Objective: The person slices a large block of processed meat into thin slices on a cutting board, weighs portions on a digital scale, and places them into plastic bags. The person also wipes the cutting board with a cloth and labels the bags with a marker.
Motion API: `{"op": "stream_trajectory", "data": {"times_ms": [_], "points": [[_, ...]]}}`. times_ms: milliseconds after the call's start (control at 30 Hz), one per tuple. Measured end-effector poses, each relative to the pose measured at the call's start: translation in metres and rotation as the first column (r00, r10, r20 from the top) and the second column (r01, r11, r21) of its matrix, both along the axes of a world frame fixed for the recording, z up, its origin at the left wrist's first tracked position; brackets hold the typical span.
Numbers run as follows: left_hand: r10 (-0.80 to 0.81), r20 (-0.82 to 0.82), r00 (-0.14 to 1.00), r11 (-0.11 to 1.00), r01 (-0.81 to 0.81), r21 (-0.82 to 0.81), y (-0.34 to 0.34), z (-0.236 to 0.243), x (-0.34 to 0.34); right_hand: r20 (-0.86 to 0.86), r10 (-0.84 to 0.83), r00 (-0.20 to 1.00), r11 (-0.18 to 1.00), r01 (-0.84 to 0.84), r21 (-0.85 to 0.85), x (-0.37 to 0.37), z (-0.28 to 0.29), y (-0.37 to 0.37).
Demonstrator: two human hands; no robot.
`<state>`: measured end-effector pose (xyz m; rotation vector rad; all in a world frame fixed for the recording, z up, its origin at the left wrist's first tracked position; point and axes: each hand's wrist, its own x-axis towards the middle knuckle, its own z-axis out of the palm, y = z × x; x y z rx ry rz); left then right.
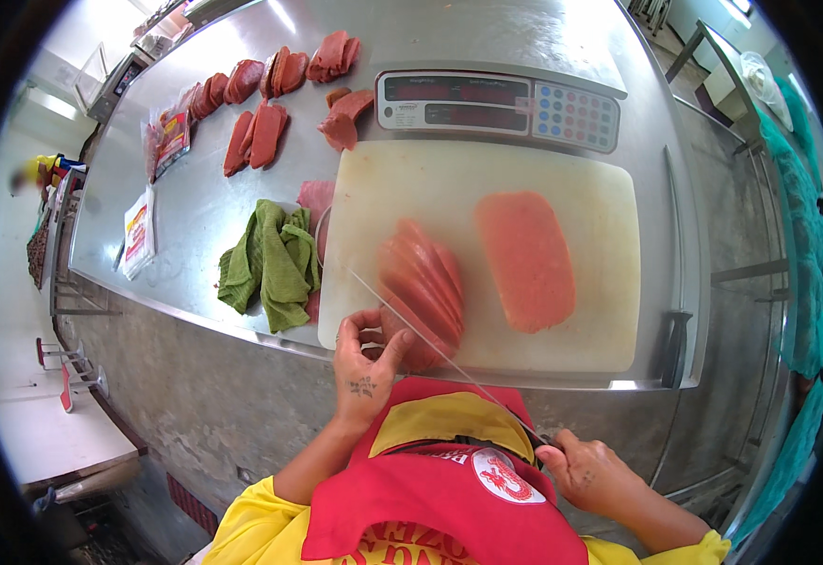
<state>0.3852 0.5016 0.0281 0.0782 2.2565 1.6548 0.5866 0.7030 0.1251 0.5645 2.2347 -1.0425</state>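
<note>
My left hand [364,353] is closed on the near left end of a sliced pink meat block [416,273], whose slices lean over on the white cutting board [609,245]. My right hand [576,466], low on the right past the board's front edge, grips a long thin knife [468,379]; its blade runs diagonally across the block just beside my left fingers, up toward the board's left side. A single flat, rounded slab of pink meat [524,264] lies on the right half of the board.
A steel table [119,169] holds a scale [454,104] behind the board, several meat stacks [270,132], plastic packs [166,141], a white packet [138,226] and a green cloth [270,259] leftward. A long black-handled tool [677,344] lies right of the board. Green netting [798,311] hangs at far right.
</note>
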Motion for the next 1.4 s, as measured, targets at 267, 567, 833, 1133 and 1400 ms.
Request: {"op": "stream_trajectory", "data": {"times_ms": [267, 567, 833, 1133, 1400], "points": [[-0.017, -0.038, 0.999, 0.999, 0.016, -0.028, -0.002, -0.004, 0.000, -0.045, -0.018, 0.999, 1.000, 0.017, -0.025, -0.044, -0.060, -0.025], [-0.014, -0.002, 1.000, 0.997, 0.014, -0.081, -0.002, 0.004, -0.014, -0.086, -0.135, 0.987, 0.965, 0.111, -0.238, -0.056, -0.065, -0.021], [-0.242, -0.149, 0.959, 0.967, 0.225, -0.119, -0.021, 0.010, -0.002, -0.117, -0.150, 0.982, 0.977, 0.130, -0.167, -0.053, -0.052, -0.027], [-0.065, 0.077, 0.995, 0.996, 0.059, 0.073, -0.027, 0.002, -0.003, -0.027, -0.104, 0.994, 0.994, 0.103, -0.030, -0.006, 0.004, -0.021], [-0.072, 0.046, 0.996, 0.997, 0.074, -0.039, -0.021, 0.006, -0.006, 0.038, -0.053, 0.998, 0.998, 0.051, 0.033, 0.014, 0.017, -0.016]]}}
